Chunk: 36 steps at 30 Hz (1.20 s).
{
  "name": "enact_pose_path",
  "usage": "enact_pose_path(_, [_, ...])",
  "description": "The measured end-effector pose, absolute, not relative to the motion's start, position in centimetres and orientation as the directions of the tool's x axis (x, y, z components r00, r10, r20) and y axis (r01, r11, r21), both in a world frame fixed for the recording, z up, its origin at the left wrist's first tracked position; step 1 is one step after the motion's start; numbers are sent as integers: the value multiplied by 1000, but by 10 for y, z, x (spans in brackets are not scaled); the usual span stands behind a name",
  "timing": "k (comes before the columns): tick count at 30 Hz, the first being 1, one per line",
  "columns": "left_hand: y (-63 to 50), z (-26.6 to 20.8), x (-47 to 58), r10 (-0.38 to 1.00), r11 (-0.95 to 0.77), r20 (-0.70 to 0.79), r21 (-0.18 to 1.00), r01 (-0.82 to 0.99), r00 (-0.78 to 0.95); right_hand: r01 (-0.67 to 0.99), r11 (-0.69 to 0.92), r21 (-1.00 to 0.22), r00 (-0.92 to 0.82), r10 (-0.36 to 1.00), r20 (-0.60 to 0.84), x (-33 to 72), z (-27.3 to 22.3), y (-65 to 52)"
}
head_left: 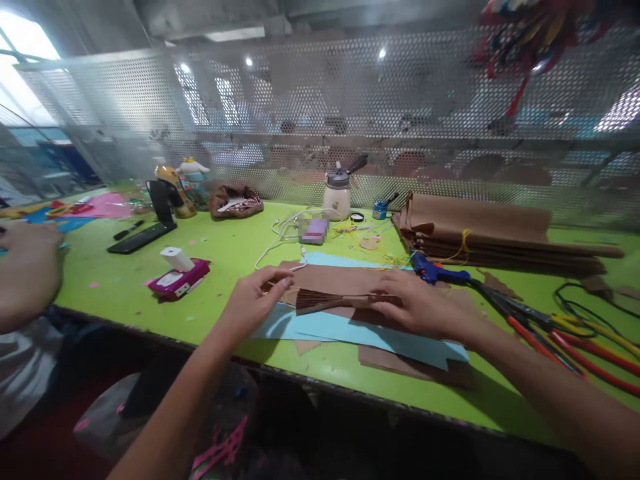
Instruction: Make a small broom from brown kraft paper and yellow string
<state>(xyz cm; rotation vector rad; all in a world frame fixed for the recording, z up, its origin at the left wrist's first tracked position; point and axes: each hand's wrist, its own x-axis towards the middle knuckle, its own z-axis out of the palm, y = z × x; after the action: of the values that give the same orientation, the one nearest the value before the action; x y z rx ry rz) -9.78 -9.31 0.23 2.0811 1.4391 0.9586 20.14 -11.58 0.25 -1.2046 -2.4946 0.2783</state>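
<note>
A strip of brown paper folded into narrow pleats lies in front of me, its pleats fanned at the left end. My right hand grips the right part of it, the fingers over the top and the thumb at the near side. Beside the fanned left end, my left hand is half curled, with thumb and forefinger apart and nothing visible between them. Under the pleated strip are a flat brown paper sheet and light blue paper sheets. More brown paper sticks out near the table edge.
A blue glue gun and red-handled pliers lie at right, before stacked brown paper. Behind are a lidded cup and white cable. A magenta pack is left; another person's arm reaches in.
</note>
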Motion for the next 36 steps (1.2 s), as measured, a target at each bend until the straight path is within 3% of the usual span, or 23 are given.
enact_pose_path(5, [-106,-3,-76,868,-489,289,635,598,403,582,591,-558,-686,725,53,207,9,-132])
enact_pose_path(8, [-115,-6,-59,803,-580,288,582,570,523,651,505,-567,-557,825,96,211,7,-137])
enact_pose_path(11, [-115,-6,-53,780,-617,300,517,594,549,777,429,-460,-349,902,252,216,0,-129])
enact_pose_path(13, [-110,-5,-59,822,-570,317,461,680,473,829,482,-284,-372,854,363,220,-7,-119])
enact_pose_path(16, [-104,-6,-84,890,-441,298,370,818,345,818,570,-75,-507,777,373,220,-22,-105])
enact_pose_path(20, [-108,-12,-121,948,-286,234,316,904,218,794,602,-87,-533,758,376,216,-49,-98])
enact_pose_path(30, [-101,15,-110,950,-263,309,700,664,50,802,540,-254,-321,749,580,222,-52,-101])
enact_pose_path(33, [-90,29,-85,960,-280,267,877,390,89,785,525,-329,-233,742,628,222,-43,-105])
enact_pose_path(36, [-78,39,-64,944,-287,254,948,139,212,754,501,-424,-148,759,634,222,-38,-107])
